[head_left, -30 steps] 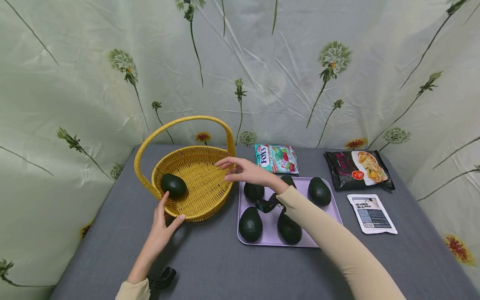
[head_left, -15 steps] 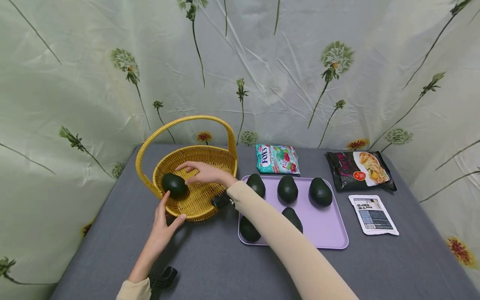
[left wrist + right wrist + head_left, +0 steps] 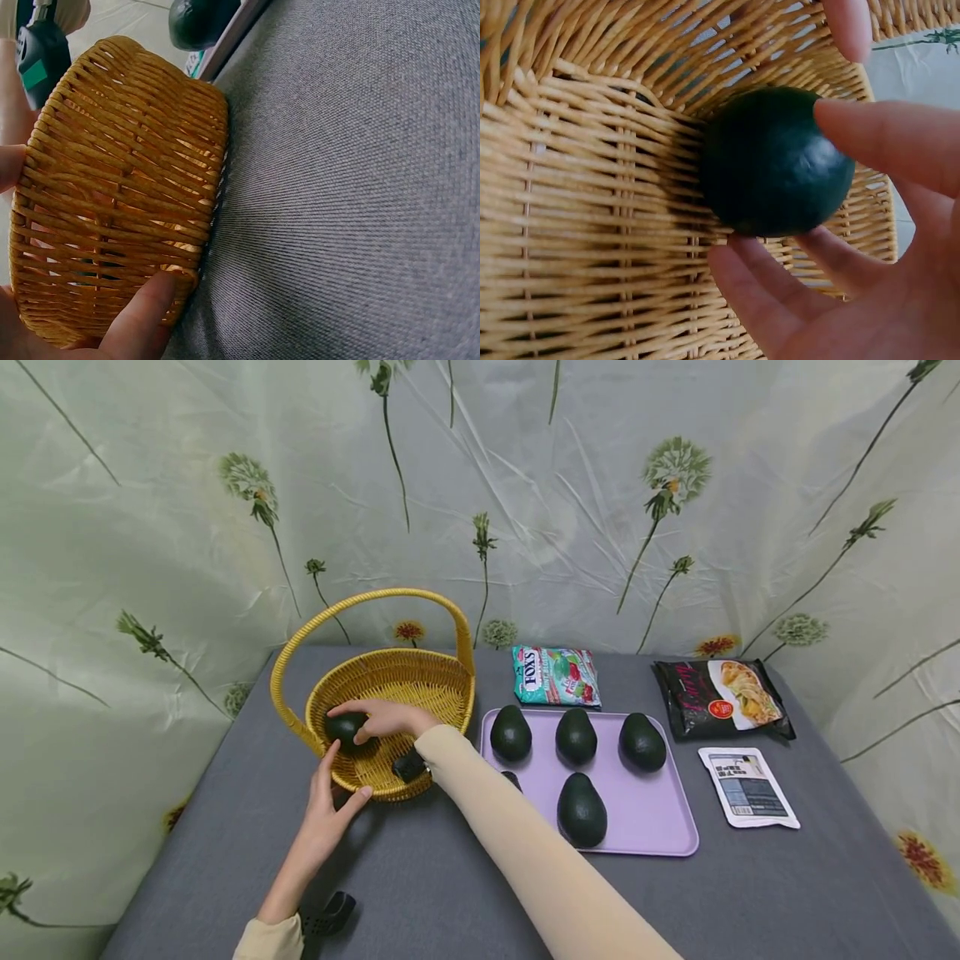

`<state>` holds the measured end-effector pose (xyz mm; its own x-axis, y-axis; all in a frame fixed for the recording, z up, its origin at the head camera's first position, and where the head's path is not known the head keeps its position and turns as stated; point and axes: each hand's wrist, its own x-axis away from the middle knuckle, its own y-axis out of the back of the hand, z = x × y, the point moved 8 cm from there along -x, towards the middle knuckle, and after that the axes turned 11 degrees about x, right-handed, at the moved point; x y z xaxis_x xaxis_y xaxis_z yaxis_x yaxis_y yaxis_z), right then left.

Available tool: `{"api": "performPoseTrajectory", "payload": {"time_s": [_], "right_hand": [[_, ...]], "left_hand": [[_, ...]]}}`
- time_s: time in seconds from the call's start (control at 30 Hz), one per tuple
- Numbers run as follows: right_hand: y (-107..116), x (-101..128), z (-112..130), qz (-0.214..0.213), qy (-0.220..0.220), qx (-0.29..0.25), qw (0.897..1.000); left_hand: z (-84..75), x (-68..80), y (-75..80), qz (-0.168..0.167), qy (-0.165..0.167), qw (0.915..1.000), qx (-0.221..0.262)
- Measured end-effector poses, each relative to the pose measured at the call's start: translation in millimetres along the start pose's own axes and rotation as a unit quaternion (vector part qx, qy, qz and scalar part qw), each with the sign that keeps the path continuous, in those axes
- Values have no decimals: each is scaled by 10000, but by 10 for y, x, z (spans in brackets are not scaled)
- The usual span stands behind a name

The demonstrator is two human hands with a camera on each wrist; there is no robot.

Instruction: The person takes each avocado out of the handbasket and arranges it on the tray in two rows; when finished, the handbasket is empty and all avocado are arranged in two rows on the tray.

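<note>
At the left, the left hand (image 3: 324, 822) rests on the near rim of the yellow wicker basket (image 3: 420, 689), thumb and fingers spread against the weave and steadying it on the grey table (image 3: 420, 885); it has not moved over the last second. Inside the basket, against its left wall, lies a dark green avocado (image 3: 343, 726). The right hand (image 3: 386, 720) was over the basket's right rim a second ago and has since crossed the basket; now its fingers curl round the avocado, thumb below and fingers above in the right wrist view, though whether they grip firmly or only cup it is hard to say. That suggests the avocado is being seated in or taken from the basket, not just passed over. Right of the basket, the lilac tray (image 3: 660, 827) now shows four avocados clearly, with a fifth mostly hidden behind the right sleeve (image 3: 525, 852). Behind the tray lies a Fox's candy bag (image 3: 555, 677); further right lie a black noodle packet (image 3: 720, 697) and a white pouch (image 3: 747, 787).
</note>
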<state>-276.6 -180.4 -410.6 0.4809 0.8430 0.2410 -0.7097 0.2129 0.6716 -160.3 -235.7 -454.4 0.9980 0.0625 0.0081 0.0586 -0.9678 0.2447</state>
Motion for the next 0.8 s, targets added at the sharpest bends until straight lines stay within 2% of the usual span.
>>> {"api": "performPoseTrajectory", "payload": {"time_s": [0.23,0.4,0.6,0.8], "right_hand": [[-28,-16,-35,-293,-461,154,9984],[-39,21,-68,-218,-617,403,9970],[110,176,-167,-317,-485,-270,9980],[360,478,-280,-285,-124,-741,9968]], "left_hand": [[6,-6,-1,-8,9,10000,9],[23,-10,-2,-23,31,10000,45],[3,-16,-12,-8,8,10000,8],[6,-18,-1,-39,-92,9999,-22]]}}
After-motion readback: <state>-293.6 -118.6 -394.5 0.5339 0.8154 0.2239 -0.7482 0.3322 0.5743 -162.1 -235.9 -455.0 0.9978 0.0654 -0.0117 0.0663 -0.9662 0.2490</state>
